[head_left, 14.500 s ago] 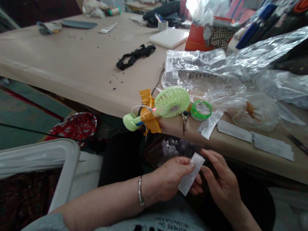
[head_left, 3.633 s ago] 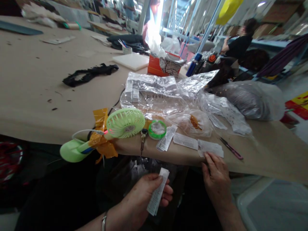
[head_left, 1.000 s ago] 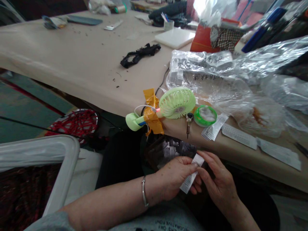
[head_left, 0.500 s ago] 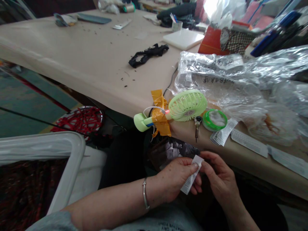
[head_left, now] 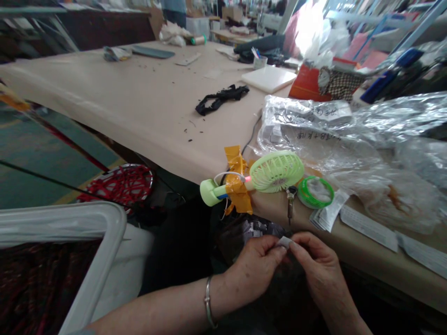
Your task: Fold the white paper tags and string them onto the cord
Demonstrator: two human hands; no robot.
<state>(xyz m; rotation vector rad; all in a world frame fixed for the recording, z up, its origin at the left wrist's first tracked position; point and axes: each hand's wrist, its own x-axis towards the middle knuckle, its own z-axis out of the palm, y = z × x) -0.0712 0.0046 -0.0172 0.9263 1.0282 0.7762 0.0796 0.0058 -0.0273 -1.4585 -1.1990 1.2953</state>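
My left hand (head_left: 254,271) and my right hand (head_left: 319,270) meet below the table edge, both pinching a small white paper label (head_left: 284,241) between thumb and fingers; only its top end shows. A metal bangle sits on my left wrist. Just above, on the table edge, lie a green hand fan (head_left: 275,171) taped down with orange tape (head_left: 237,179), a green tape roll (head_left: 315,191) and more white labels (head_left: 331,215).
Clear plastic bags (head_left: 324,139) with label stacks cover the right of the tan table (head_left: 139,107). A black lace strip (head_left: 222,97), a white board (head_left: 268,77) and a red box (head_left: 307,83) lie farther back. A white bin rim (head_left: 104,242) is at lower left.
The view tilted up and my hands dropped lower in the frame. The label is now mostly hidden between my fingers, with only its tip showing.
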